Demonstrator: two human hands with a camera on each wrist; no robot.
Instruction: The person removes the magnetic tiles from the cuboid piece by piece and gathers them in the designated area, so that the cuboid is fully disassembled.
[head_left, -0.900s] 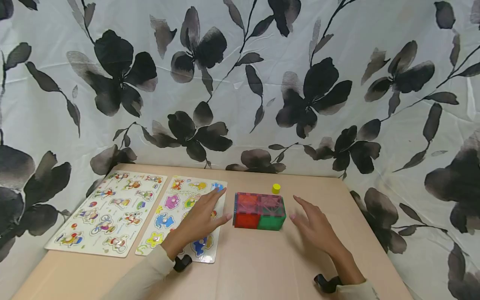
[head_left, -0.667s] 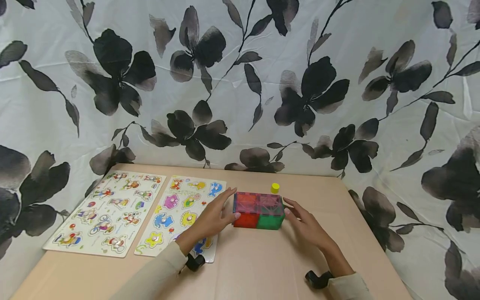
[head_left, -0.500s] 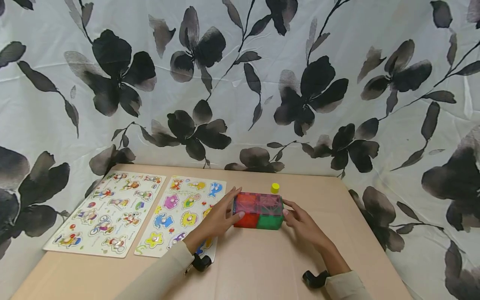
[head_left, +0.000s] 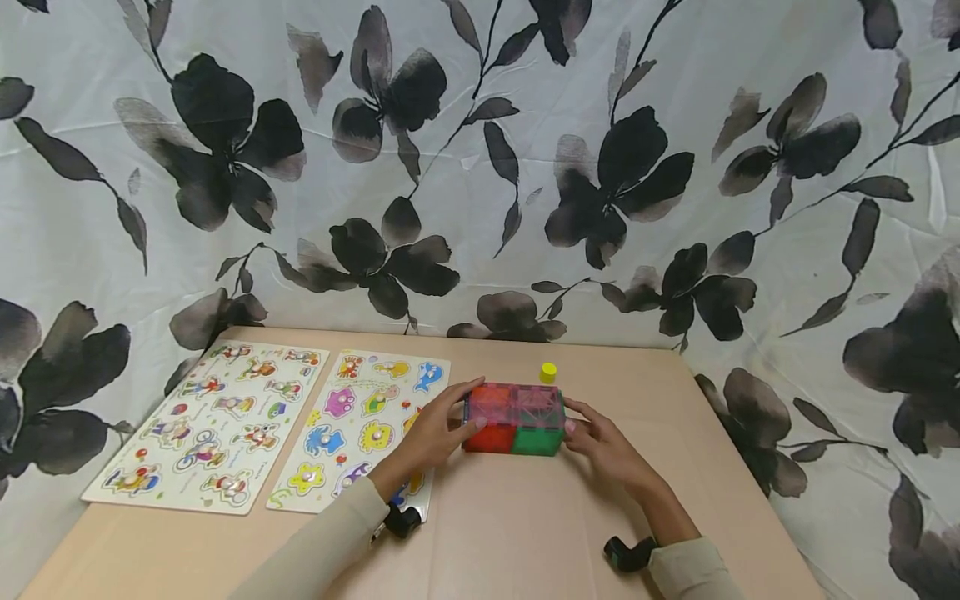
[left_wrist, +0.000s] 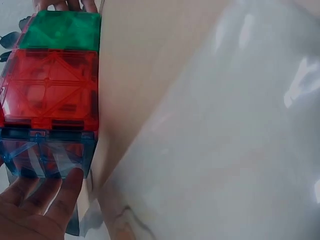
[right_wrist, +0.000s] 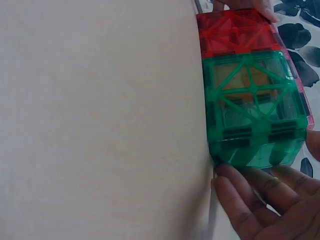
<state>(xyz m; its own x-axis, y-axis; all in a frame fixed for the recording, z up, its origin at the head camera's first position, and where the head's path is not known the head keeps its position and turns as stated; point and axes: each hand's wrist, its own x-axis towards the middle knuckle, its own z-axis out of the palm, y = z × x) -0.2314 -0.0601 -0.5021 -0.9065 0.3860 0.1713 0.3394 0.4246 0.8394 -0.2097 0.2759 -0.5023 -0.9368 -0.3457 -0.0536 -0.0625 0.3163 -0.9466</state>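
A low box of translucent magnetic tiles (head_left: 513, 418) sits on the table between both hands. Red and green tiles make its front, pinkish ones its top. At the box's left end my left hand (head_left: 431, 433) holds it, thumb near the front corner and fingers toward the back. Its fingertips touch the blue end tile (left_wrist: 47, 157) in the left wrist view. My right hand (head_left: 611, 446) holds the opposite end, fingers against the green end tile (right_wrist: 260, 152) in the right wrist view. Something orange shows through the green side there.
A small yellow cylinder (head_left: 548, 372) stands just behind the box. To the left lie two picture puzzle boards, the nearer one (head_left: 352, 450) partly under my left forearm and the other (head_left: 202, 425) farther left. A floral cloth (head_left: 480, 167) hangs behind the table.
Both hands have closed in from either side and now hold the ends of the tile box. The box stays in about the same place on the table.
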